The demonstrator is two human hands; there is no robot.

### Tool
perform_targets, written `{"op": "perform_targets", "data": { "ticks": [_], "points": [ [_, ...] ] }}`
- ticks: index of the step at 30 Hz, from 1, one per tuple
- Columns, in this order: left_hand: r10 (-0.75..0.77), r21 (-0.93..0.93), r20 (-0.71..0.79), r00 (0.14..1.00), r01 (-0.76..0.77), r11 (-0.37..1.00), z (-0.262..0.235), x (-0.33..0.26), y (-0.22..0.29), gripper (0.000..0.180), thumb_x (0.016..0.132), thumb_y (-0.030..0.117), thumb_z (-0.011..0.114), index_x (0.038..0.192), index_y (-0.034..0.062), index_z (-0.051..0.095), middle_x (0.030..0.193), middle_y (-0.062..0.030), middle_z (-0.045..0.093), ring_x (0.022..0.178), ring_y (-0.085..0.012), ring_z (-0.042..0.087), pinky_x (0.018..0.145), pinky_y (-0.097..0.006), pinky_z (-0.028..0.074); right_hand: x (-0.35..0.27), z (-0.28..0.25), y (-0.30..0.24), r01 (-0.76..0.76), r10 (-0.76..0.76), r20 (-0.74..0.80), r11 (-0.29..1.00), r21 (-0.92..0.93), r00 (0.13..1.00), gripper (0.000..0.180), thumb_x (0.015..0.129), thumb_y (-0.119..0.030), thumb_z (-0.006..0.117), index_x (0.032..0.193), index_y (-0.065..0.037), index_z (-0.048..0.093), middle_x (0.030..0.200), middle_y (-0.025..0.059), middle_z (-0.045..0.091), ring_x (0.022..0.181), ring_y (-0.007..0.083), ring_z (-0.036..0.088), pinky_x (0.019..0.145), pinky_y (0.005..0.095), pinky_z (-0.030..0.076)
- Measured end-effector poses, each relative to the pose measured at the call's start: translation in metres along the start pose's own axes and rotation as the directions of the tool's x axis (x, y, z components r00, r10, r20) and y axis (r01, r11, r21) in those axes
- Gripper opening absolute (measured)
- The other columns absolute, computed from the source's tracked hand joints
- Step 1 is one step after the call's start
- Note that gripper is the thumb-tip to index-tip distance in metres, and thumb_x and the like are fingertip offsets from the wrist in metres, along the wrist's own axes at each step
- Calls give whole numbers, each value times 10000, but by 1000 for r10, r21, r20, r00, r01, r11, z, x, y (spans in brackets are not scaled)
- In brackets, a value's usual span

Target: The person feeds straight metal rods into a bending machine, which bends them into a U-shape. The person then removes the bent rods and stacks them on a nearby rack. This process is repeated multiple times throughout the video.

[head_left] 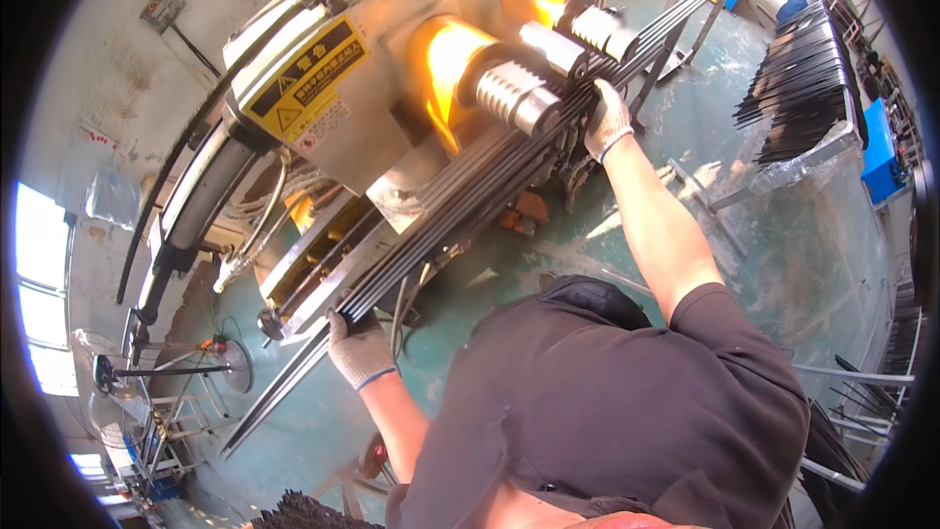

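A bundle of several long, thin dark metal rods (446, 225) runs diagonally from the lower left to the upper right, passing under a machine's grooved metal rollers (516, 98). My left hand (360, 351), in a white knit glove, is closed around the rods near their lower-left part; the loose ends stick out beyond it. Farther up the bundle, close to the rollers, my gloved right hand (609, 124) grips the rods from the near side. Some of its fingers are hidden behind the bundle and the glove.
The large machine (392, 118) with orange-yellow roller housings and a yellow warning label (304, 76) fills the upper middle. More dark rods (798, 78) lie on a rack at the right, beside a blue box (881, 152). A standing fan (233, 369) is at the lower left.
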State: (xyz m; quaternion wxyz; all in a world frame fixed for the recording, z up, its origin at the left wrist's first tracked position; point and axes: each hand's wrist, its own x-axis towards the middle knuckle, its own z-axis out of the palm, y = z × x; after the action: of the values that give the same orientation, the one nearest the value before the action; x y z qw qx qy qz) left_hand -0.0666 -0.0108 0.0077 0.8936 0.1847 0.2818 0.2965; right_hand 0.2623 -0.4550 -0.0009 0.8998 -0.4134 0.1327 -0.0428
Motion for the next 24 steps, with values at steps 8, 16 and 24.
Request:
{"op": "perform_targets", "data": {
  "ticks": [8, 16, 24],
  "points": [
    [-76, 5, 138, 987, 76, 997, 38, 9, -47, 358, 1057, 193, 556, 1306, -53, 630, 1392, -217, 619, 1338, -392, 548, 1224, -573, 373, 8, 26, 9, -88, 62, -103, 960, -267, 993, 198, 910, -183, 578, 1002, -57, 700, 865, 67, 647, 779, 205, 613, 690, 349, 492],
    [45, -77, 91, 995, -38, 996, 5, 43, 7, 299, 1038, 219, 573, 1179, -11, 702, 1194, -159, 737, 1165, -325, 672, 1109, -510, 492, -10, 50, -1, 23, -63, -255, 987, -160, 965, 215, 857, -165, 618, 937, 6, 721, 820, 67, 650, 747, 182, 597, 694, 324, 453],
    [158, 72, -42, 987, -155, 985, 20, 47, -9, 293, 1055, 259, 621, 1156, -8, 684, 1165, -136, 724, 1148, -290, 669, 1067, -459, 523, 16, 15, 19, 154, -200, -47, 862, -482, 979, 231, 981, -181, 567, 968, -9, 721, 854, 34, 657, 779, 150, 591, 724, 300, 451]
  ]
}}
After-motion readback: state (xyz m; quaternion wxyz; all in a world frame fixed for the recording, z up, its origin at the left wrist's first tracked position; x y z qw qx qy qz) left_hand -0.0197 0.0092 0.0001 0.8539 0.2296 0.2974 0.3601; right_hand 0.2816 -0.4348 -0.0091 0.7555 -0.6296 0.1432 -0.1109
